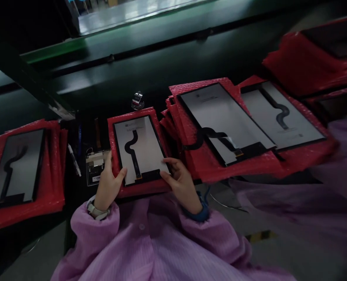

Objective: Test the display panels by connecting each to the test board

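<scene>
Now: left hand half open, thumb on lower-left edge of display panel | right hand curled, fingertips gripping its lower-right corner | panel on red bubble wrap, near | wrapped panels right | wrapped panel left

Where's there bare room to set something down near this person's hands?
The widest bare patch is the dark bench behind the red bubble-wrapped panels, beside a small metal object. It's crowded right of the right hand, where wrapped panels overlap, and in the narrow strip by the left hand, holding a pen and circuit card.
</scene>
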The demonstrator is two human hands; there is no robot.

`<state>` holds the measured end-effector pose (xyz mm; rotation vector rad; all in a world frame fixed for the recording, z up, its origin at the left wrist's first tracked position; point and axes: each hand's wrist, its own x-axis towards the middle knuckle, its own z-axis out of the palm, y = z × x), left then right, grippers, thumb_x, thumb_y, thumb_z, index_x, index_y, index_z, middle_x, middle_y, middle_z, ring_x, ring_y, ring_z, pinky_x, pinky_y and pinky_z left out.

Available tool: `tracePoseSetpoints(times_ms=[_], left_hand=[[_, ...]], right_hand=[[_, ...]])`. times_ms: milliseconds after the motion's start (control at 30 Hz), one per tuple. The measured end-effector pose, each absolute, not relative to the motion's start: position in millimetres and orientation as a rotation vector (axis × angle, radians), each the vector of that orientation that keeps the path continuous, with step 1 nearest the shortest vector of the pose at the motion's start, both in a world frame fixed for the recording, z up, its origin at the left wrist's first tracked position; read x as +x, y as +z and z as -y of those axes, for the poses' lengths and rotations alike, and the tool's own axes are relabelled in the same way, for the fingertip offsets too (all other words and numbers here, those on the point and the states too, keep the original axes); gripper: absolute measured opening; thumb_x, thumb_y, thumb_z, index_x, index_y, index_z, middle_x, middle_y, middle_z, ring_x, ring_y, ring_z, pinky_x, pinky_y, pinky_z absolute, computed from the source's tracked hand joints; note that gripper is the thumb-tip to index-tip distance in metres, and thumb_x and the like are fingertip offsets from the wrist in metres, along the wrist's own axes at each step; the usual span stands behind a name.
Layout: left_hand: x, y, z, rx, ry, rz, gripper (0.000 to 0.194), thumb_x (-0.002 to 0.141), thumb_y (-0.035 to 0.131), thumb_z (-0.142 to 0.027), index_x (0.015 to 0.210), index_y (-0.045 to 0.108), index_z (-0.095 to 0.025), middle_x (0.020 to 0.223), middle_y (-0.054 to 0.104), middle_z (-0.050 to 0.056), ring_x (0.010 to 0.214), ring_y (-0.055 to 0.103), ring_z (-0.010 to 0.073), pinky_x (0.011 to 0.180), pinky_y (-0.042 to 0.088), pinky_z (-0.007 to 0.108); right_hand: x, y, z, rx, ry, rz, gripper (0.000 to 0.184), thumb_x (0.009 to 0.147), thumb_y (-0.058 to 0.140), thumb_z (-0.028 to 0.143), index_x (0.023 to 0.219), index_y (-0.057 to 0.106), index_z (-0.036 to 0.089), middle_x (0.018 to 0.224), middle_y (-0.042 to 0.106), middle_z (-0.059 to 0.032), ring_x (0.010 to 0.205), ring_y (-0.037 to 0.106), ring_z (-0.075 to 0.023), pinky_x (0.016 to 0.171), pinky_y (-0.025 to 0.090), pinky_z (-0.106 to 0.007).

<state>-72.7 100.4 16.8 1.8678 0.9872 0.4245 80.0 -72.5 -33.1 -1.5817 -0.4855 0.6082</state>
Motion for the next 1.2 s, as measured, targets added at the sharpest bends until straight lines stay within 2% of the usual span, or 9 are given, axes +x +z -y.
tracePoseSetpoints(times_ms=[167,300,467,600,767,867,967,1067,1200], left_hand=[[-87.0,34.9,-111.1,2.215,0.517,-1.13,0.035,0.093,0.057,-0.043,0.117,0.07,-0.021,0.098,0.071,0.008,0.076,0.066,0.0212,0.077,0.056,0.036],[-71.7,40.6,-164.0,2.492,0.69,-1.24,0.043,0.092,0.053,-0.039,0.122,0.067,-0.012,0.109,0.065,0.017,0.102,0.064,0.0317,0.096,0.052,0.048],[-36.8,22.5,-218.3,2.619,0.381,-1.36,0.071,0.081,0.065,-0.03,0.144,0.05,-0.002,0.128,0.057,0.03,0.125,0.052,0.0473,0.106,0.04,0.062],[-32.1,13.1,-225.6,2.493,0.437,-1.379,0.068,0.073,0.056,-0.008,0.14,0.049,-0.003,0.11,0.067,0.022,0.11,0.063,0.0379,0.101,0.048,0.054],[-45.8,10.8,-226.4,1.822,0.824,-1.051,0.083,0.079,0.064,-0.018,0.152,0.024,-0.014,0.094,0.072,0.006,0.081,0.071,0.0207,0.085,0.057,0.038],[-47.6,11.4,-226.4,1.667,0.929,-0.875,0.069,0.086,0.071,-0.041,0.143,0.04,-0.019,0.091,0.074,0.004,0.078,0.072,0.0176,0.079,0.058,0.032],[-45.4,14.1,-222.5,1.681,0.928,-0.812,0.044,0.089,0.068,-0.056,0.111,0.066,-0.019,0.081,0.074,0.003,0.069,0.07,0.0157,0.068,0.056,0.028],[-44.0,17.8,-215.2,1.707,0.928,-0.766,0.047,0.096,0.055,-0.061,0.083,0.071,-0.018,0.08,0.074,0.005,0.066,0.07,0.0148,0.062,0.054,0.027],[-45.1,20.5,-207.1,1.82,0.888,-0.679,0.039,0.101,0.053,-0.052,0.099,0.073,-0.019,0.083,0.075,0.004,0.067,0.071,0.0144,0.067,0.056,0.028]], right_hand=[[79.1,-30.9,74.4,-1.84,0.323,0.64,0.025,0.09,0.061,0.031,0.113,0.065,0.021,0.127,0.066,-0.0126,0.122,0.062,-0.0264,0.105,0.051,-0.048],[82.2,-6.7,71.9,-2.047,0.076,0.959,0.027,0.095,0.055,0.027,0.12,0.062,0.021,0.147,0.051,-0.016,0.139,0.047,-0.0311,0.111,0.046,-0.055],[96.4,32.3,22.7,-1.976,0.144,1.549,0.042,0.094,0.06,0.029,0.134,0.055,0.018,0.143,0.054,-0.0179,0.137,0.048,-0.0347,0.112,0.046,-0.056],[112.7,34.4,-36.7,-2.059,0.239,1.731,0.048,0.09,0.069,0.033,0.131,0.058,0.011,0.138,0.057,-0.0238,0.133,0.05,-0.0404,0.112,0.042,-0.06],[128.4,15.4,-57.1,-2.112,0.316,1.73,0.059,0.086,0.075,0.036,0.137,0.056,0.012,0.144,0.055,-0.0199,0.135,0.047,-0.0394,0.116,0.038,-0.058],[133.0,11.3,-50.4,-2.054,0.358,1.724,0.06,0.087,0.074,0.032,0.14,0.054,0.013,0.142,0.058,-0.015,0.135,0.047,-0.0353,0.116,0.04,-0.053],[133.3,11.3,-46.1,-2.056,0.394,1.702,0.063,0.086,0.075,0.031,0.142,0.052,0.012,0.145,0.057,-0.0147,0.139,0.045,-0.0338,0.119,0.037,-0.053],[130.1,11.8,-43.5,-2.063,0.41,1.693,0.068,0.087,0.075,0.029,0.146,0.047,0.012,0.148,0.056,-0.0149,0.143,0.043,-0.0342,0.123,0.03,-0.057],[124.7,10.9,-39.9,-1.98,0.451,1.603,0.063,0.088,0.068,0.018,0.147,0.046,0.017,0.138,0.062,-0.013,0.136,0.05,-0.034,0.115,0.041,-0.057]])
